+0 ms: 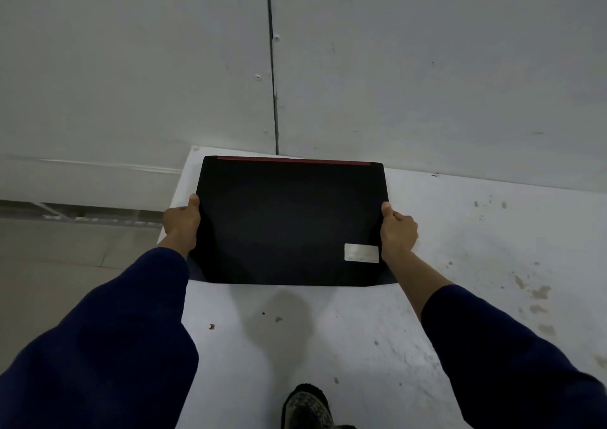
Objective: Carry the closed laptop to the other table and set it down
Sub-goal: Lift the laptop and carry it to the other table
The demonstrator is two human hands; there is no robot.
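Head view. I see the closed laptop [290, 222] held flat between both hands, lid up, over the white desk [443, 264]. The lid is black, with a red strip [294, 160] along its far edge and a pale rectangular sticker [361, 253] near its right near corner.

The left hand [181, 223] clasps the laptop's left edge: thumb lying on top of the lid, the fingers wrapped under and hidden. The right hand [398, 233] clasps the right edge in the same way, thumb on top, fingers curled below; I cannot see their tips. Both hands are closed on the laptop. Dark blue sleeves [108, 336] cover both forearms to just short of the wrists.

I cannot tell whether the laptop's underside touches the desk or hangs just above it; a thin dark line of shadow runs along its near edge. The laptop sits over the left part of the desk top, its left edge near the desk's left edge, its far edge near the grey wall [131, 67].

The desk surface is stained, with brownish marks on the right side. A vertical seam [272, 67] runs down the wall behind the laptop. The floor [65, 248] shows at left, below the desk's edge. A dark patterned object [305, 409] lies at the bottom of the view; I cannot identify it.
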